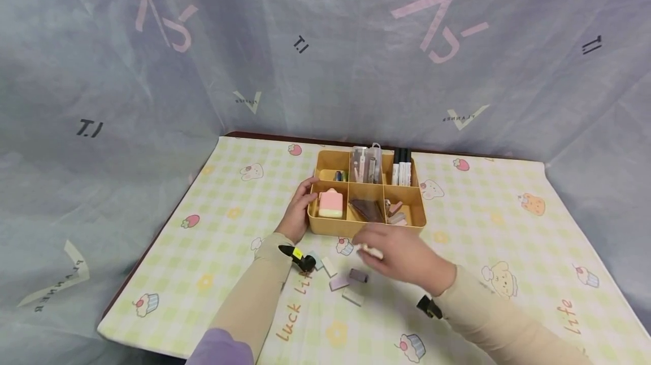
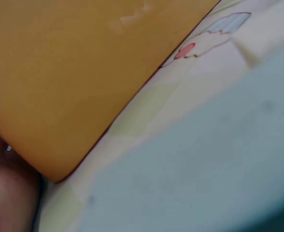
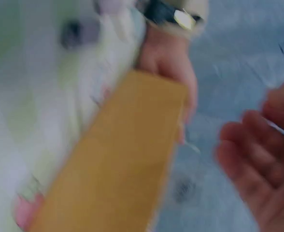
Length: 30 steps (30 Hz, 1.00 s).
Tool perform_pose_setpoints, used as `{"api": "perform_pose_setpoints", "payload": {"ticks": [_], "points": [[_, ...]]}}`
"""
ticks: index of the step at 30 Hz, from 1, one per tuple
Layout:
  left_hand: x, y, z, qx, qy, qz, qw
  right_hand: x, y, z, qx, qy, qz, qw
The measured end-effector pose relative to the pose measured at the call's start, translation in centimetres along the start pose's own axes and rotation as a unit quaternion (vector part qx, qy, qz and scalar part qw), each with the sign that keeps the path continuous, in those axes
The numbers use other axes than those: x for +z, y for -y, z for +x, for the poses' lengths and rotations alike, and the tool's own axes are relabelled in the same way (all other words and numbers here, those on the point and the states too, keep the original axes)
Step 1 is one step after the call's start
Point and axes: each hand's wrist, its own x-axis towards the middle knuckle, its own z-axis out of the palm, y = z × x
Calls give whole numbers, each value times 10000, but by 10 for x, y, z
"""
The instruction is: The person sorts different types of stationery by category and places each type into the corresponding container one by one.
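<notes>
My left hand holds the left side of a yellow desk organizer, its fingers at the rim; the left wrist view shows the organizer's outer wall close up. In front of the organizer, my right hand pinches a small white block. The right wrist view is blurred and does not show that block clearly. On the tablecloth beneath the hands lie a light blue block, a white block, a lilac block, a dark purple block and a cream block.
The organizer's compartments hold a pink and cream case, a dark brown triangular piece, several small blocks, a clear case and black-capped markers. A grey-blue curtain hangs behind the table.
</notes>
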Motion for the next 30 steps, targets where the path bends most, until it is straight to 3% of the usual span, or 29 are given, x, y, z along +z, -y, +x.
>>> {"api": "perform_pose_setpoints", "payload": {"ticks": [3, 6, 11, 16, 21, 26, 30], "points": [[-1, 0, -1, -28, -44, -2, 10000, 23, 7, -4, 297, 1108, 49, 9934], [-1, 0, -3, -33, -60, 31, 10000, 42, 10, -7, 566, 1742, 54, 9831], [0, -1, -3, 4, -4, 6, 10000, 59, 10, -11, 712, 1898, -175, 9791], [0, -1, -1, -5, 10, -9, 10000, 62, 9, -9, 794, 1944, -233, 9774], [-1, -2, -2, -68, 22, 54, 10000, 38, 9, -6, 689, 1523, 146, 9858], [-1, -2, -3, -62, 37, 119, 9999, -15, -5, 4, 643, 301, 783, 9944], [-2, -2, -2, -57, 24, 140, 9999, -47, -32, 6, 1199, -591, 780, 9880]]}}
